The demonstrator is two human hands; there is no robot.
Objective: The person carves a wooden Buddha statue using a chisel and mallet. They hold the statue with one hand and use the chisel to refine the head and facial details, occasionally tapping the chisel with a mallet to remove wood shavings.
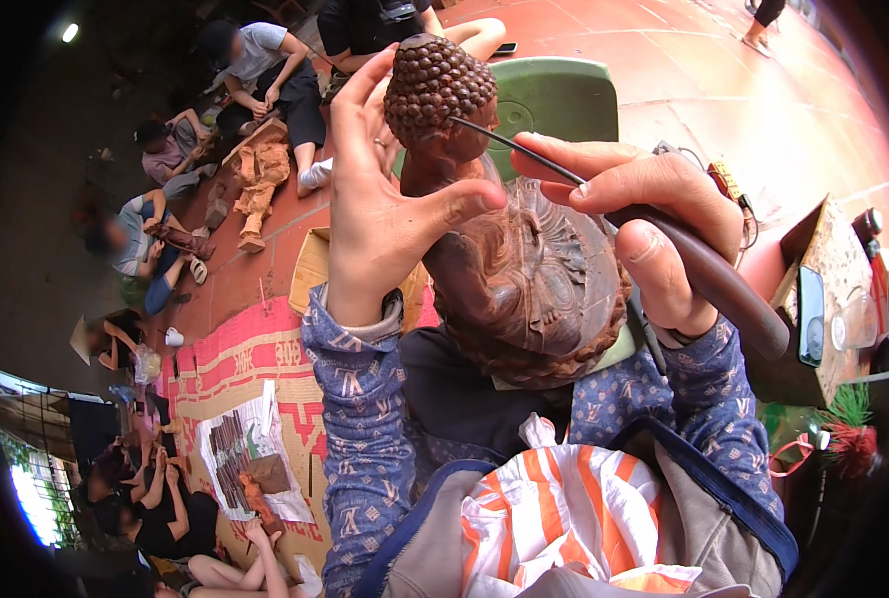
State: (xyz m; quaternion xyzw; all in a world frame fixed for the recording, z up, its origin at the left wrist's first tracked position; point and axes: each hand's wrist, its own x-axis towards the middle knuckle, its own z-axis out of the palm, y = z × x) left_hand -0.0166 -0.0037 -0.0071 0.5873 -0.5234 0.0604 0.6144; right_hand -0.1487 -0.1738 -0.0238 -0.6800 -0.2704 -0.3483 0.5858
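Against red tiles [664, 65], the left hand [380, 214] clasps a carved statue [549, 279], the right hand [674, 189] a dark tool [732, 286].

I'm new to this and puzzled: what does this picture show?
There's no machine at work, just a person's two bare hands. This single picture looks down from a wide camera worn on the person's head, so straight edges bend. The right hand holds a dark-handled tool, its thin tip at the knobbly hair of a dark statue. The left hand curves around the statue's head; how firmly is unclear. Leftward, slim dark rods lie on paper on a patterned mat, with other people nearby.
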